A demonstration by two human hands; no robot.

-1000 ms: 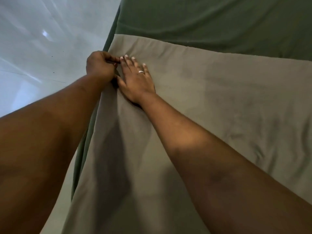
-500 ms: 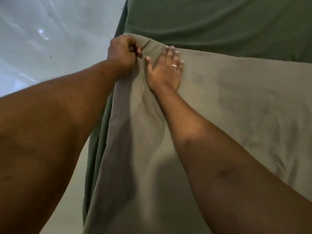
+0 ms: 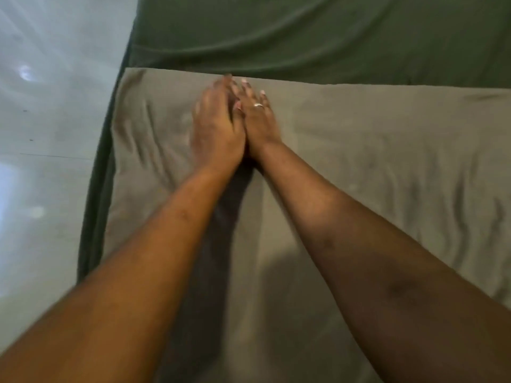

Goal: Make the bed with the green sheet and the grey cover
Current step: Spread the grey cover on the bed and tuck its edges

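The grey cover (image 3: 373, 167) lies spread over the bed, its far edge running straight across the view. Beyond that edge the green sheet (image 3: 318, 37) shows, and it also hangs down the bed's left side. My left hand (image 3: 215, 131) and my right hand (image 3: 258, 117) rest side by side, flat on the cover just short of its far edge, fingers straight and pointing away from me. The left hand is blurred. A ring sits on a finger of the right hand. Wrinkles run through the cover left of my hands and at the right.
A pale glossy floor (image 3: 47, 120) lies left of the bed. The bed's left edge runs from the top middle down to the lower left.
My left hand has let go of the cover's far left corner and moved right, flattening beside the right hand. The corner now lies flat.
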